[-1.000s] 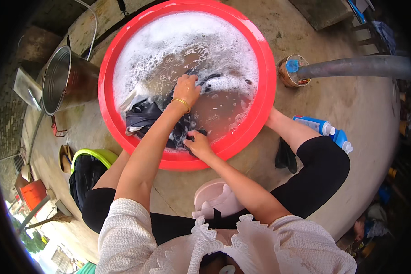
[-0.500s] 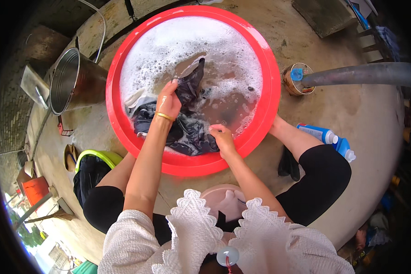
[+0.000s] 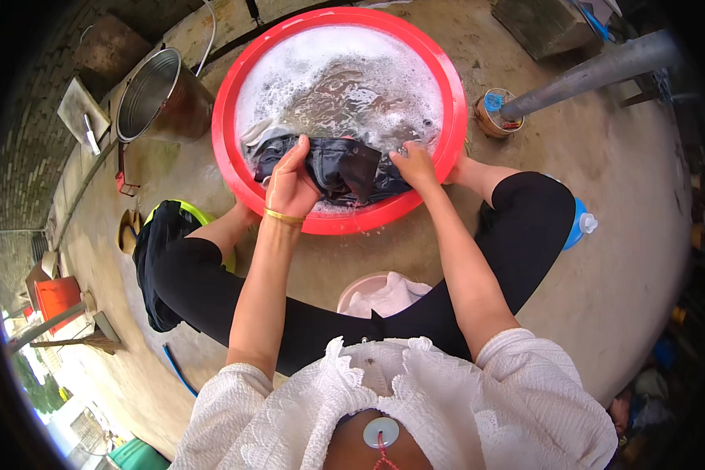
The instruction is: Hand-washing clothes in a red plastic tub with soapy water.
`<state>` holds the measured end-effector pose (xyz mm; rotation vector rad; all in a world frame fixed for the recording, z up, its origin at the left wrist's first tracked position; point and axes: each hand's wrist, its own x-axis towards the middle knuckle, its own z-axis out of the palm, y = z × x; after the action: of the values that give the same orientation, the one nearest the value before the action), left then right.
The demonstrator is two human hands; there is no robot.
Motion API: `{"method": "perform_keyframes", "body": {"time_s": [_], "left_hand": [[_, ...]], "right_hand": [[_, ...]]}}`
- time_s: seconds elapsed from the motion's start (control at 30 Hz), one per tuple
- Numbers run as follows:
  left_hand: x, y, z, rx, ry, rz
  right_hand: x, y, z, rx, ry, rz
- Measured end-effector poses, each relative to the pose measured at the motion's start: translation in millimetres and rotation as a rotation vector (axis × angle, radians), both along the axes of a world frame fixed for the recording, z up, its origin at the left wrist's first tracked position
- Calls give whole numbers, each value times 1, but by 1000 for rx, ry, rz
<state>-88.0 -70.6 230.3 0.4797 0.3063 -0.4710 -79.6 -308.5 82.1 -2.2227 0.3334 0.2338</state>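
A big round red basin holds sudsy grey water, with white foam mostly along its far side. At the basin's near side, a dark wet garment is stretched between my hands; its exact kind does not show. My left hand, a gold bangle at the wrist, grips its left part with the thumb on top. My right hand closes on its right part, near the rim. Some of the cloth lies in the water. Beside it on the left, a pale cloth pokes out of the suds.
A metal bucket stands left of the basin. Dark clothes hang over a lime-green tub by my left leg. Between my legs sits a pink basin with white cloth. A pole rises from a can; a blue bottle is at right.
My left hand has come down and nearer, spreading the garment flat where it was lifted in a peak. My right hand has moved right along the rim. The view has shifted too.
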Motion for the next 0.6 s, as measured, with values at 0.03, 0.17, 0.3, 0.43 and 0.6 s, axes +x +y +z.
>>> {"method": "perform_keyframes", "body": {"time_s": [0.03, 0.17, 0.3, 0.43, 0.6], "left_hand": [[-6, 1, 2, -43, -6, -9], [-19, 4, -12, -166, -9, 5], [-26, 13, -29, 60, -9, 177], [-33, 36, -48, 1049, -444, 276], [-34, 49, -61, 914, -187, 307]], "right_hand": [[0, 8, 11, -12, -164, 18], [-4, 36, 66, 881, 206, 120], [-24, 34, 74, 1426, 348, -10], [-33, 29, 101, 1229, -47, -79], [-56, 50, 144, 576, -460, 327]]}}
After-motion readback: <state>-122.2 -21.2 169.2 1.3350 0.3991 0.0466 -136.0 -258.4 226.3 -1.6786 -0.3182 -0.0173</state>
